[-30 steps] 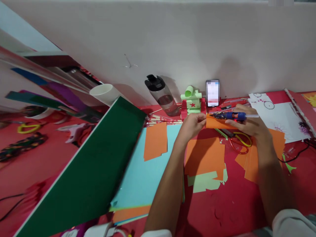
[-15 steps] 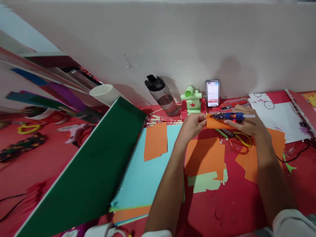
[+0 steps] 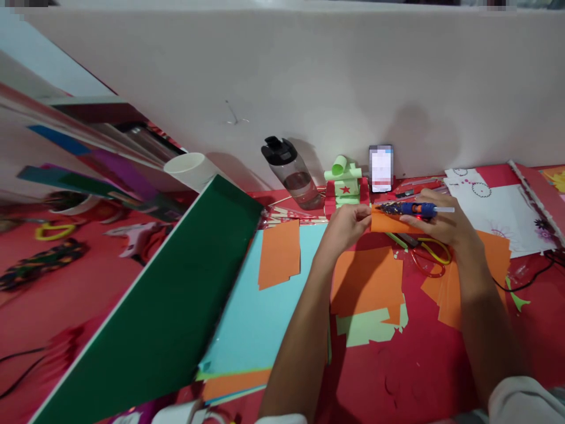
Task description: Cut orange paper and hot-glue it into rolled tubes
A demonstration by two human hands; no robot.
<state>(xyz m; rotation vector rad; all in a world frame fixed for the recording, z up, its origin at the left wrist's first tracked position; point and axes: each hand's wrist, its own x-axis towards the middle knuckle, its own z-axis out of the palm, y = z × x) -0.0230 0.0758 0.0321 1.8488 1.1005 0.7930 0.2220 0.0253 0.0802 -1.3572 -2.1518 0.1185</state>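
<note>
My left hand (image 3: 351,225) pinches the left end of a small orange paper piece (image 3: 386,223). In my right hand (image 3: 450,221) is a blue glue gun (image 3: 421,209), a pale glue stick jutting from its back. The gun's nozzle lies over the orange paper, close to my left fingertips; whether it touches cannot be made out. Just behind my left hand stands a light green and red paper model (image 3: 345,187) with a red star. Scissors (image 3: 435,250) with yellow and red handles lie below my right hand, beside orange paper sheets (image 3: 366,277).
A dark green board (image 3: 163,294) leans across the left side. Light blue paper (image 3: 251,318) carries an orange piece (image 3: 279,254). Along the wall stand a water bottle (image 3: 291,174) and a phone (image 3: 381,169). A pink glue gun (image 3: 132,238) lies far left, decorated white paper (image 3: 494,206) right.
The view has shifted very slightly. My hands, the glue gun and the orange paper keep nearly the same positions.
</note>
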